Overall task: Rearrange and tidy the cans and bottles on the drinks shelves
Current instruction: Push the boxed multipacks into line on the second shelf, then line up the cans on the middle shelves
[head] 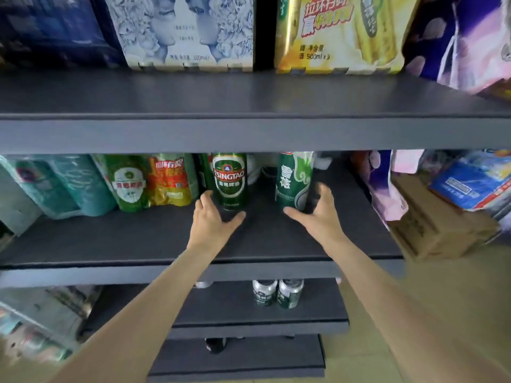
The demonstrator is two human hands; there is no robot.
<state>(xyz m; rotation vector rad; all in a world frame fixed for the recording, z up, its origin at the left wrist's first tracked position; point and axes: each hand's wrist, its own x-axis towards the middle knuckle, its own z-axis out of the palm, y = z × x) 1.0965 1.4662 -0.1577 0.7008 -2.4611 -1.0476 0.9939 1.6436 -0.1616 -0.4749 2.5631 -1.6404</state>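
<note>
Hands are being reached onto the middle shelf (138, 244) at centre frame. Left hand (211, 219) is being spread wide around the base of the Tsingtao can (229, 179), thumb in front, fingers at its left side; nothing is being gripped yet, contact cannot be confirmed. Right hand (318, 212) is being spread the same way at the foot of the green-and-white can (294, 181), grip wide open, nothing held. Both cans are standing upright, well apart, just right of the green and yellow packs (150, 181). Two silver cans (276, 293) are sitting on the shelf below.

Risk, as judged: tall cans are being approached low at the base, so a push there could tip one backward or into the packs. Blur is being noted at the right hand.
</note>
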